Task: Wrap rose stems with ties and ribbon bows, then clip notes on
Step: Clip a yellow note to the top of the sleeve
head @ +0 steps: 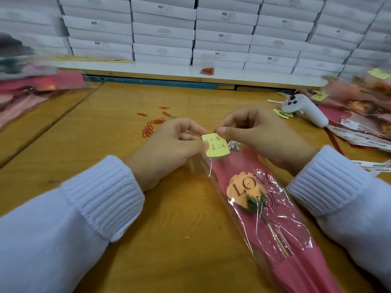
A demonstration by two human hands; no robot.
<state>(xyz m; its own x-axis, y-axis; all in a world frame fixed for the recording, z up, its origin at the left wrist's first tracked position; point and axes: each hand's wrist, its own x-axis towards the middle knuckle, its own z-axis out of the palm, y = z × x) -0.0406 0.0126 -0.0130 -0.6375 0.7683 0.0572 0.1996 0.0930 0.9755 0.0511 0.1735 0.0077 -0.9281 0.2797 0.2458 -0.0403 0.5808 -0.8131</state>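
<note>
A single orange rose in a clear sleeve with pink paper [273, 218] lies on the wooden table [105, 127], its open end pointing away from me. A small yellow note [215, 145] with handwriting sits at that far edge of the sleeve. My left hand [169, 151] pinches the note's left side together with the sleeve edge. My right hand [256, 134] pinches the note's top right corner between thumb and fingers. Whether a clip is in my fingers is hidden.
Loose red paper clips [151, 125] lie just left of my hands. A white handheld controller [306, 109] and wrapped roses with notes [359, 106] are at the right. More wrapped bouquets [25, 89] lie at the left. Stacked white boxes [190, 32] line the back.
</note>
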